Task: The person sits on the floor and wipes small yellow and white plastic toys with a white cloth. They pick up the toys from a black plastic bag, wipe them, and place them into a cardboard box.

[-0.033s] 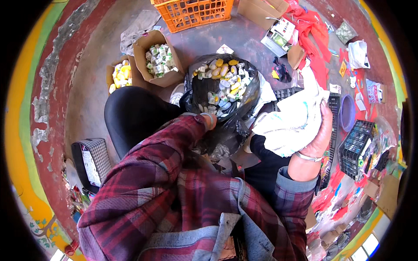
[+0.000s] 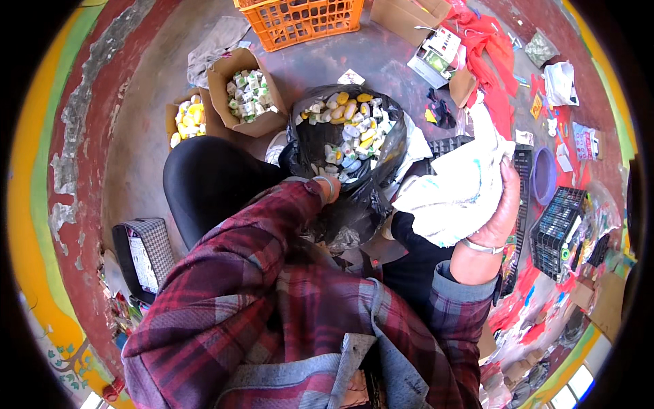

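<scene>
Between my legs stands an open black plastic bag (image 2: 385, 153), holding many small white, yellow and bluish oval pieces (image 2: 357, 129). My left hand (image 2: 329, 189) is closed at the bag's near rim and seems to grip the plastic; its fingertips are hidden. Off to the right, my raised right hand (image 2: 503, 211) grips a crumpled white cloth or bag (image 2: 456, 191) with faint blue marks. Its thumb lies along the right edge, and the other fingers are behind the white material. The white piece hangs over my right knee.
Two cardboard boxes stand at the left: one (image 2: 235, 116) with white-green pieces, another (image 2: 216, 123) with yellow-white ones. An orange crate (image 2: 303, 26) is at the far side. On the right lie black crates (image 2: 557, 225), a purple basin (image 2: 543, 177) and red sheeting (image 2: 487, 51).
</scene>
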`<state>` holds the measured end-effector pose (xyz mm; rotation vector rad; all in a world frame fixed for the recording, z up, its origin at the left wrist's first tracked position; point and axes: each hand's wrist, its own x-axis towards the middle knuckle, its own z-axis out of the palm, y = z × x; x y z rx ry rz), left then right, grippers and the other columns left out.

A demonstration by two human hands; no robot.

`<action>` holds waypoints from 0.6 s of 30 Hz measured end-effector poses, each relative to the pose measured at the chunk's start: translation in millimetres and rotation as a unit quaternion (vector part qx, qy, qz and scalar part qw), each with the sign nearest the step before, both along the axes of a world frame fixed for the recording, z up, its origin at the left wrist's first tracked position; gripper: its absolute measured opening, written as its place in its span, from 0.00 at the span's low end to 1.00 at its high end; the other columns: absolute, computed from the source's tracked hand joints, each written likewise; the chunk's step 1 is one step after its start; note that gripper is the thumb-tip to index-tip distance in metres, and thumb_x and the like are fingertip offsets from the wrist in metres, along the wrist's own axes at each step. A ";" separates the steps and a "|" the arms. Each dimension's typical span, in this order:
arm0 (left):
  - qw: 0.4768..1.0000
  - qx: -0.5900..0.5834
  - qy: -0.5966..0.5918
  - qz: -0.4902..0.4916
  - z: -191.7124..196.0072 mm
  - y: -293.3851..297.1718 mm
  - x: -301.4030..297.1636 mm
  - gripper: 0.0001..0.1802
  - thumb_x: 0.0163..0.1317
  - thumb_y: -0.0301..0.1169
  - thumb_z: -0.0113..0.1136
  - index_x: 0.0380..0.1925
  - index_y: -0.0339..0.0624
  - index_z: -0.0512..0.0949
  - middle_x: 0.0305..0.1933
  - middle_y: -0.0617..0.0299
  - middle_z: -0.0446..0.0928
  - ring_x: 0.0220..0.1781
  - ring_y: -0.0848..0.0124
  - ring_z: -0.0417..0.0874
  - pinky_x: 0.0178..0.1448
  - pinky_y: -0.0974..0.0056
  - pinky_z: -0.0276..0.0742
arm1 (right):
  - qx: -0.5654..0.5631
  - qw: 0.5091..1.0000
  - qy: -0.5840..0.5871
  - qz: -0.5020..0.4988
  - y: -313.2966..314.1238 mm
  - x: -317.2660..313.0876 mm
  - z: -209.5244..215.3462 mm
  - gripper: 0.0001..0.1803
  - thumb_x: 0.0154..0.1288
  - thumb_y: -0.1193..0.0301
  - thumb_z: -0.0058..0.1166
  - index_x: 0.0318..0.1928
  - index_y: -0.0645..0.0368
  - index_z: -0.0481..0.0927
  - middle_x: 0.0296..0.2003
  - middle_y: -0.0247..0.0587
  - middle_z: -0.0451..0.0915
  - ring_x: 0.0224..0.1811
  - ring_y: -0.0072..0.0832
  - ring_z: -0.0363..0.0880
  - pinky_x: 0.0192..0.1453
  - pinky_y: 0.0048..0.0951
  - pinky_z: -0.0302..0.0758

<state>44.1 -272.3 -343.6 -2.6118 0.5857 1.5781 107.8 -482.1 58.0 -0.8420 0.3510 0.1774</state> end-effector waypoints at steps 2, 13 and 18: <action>0.995 -0.047 -0.037 0.076 52.4 6.1 12.5 0.19 0.48 0.31 0.55 0.44 0.49 0.78 0.47 0.53 0.77 0.50 0.58 0.78 0.50 0.55 0.74 | -0.010 1.000 -0.021 -0.001 -1.7 -3.9 2.0 0.15 0.60 0.69 0.48 0.43 0.66 0.74 0.38 0.42 0.79 0.40 0.29 0.78 0.45 0.29 0.75; 0.846 -0.326 -0.328 0.266 211.5 15.1 121.8 0.15 0.46 0.24 0.46 0.33 0.45 0.79 0.32 0.46 0.78 0.38 0.48 0.78 0.45 0.53 0.73 | -0.001 0.998 -0.048 0.039 5.7 -4.5 2.2 0.19 0.59 0.68 0.49 0.49 0.65 0.72 0.42 0.41 0.77 0.43 0.29 0.76 0.49 0.29 0.73; 0.884 -0.349 -0.253 0.181 207.4 12.0 110.3 0.16 0.41 0.25 0.47 0.32 0.43 0.79 0.33 0.46 0.77 0.39 0.49 0.78 0.45 0.55 0.73 | -0.010 0.998 -0.053 0.041 1.6 -4.0 -2.7 0.19 0.60 0.67 0.48 0.50 0.63 0.71 0.42 0.41 0.78 0.43 0.31 0.77 0.48 0.32 0.74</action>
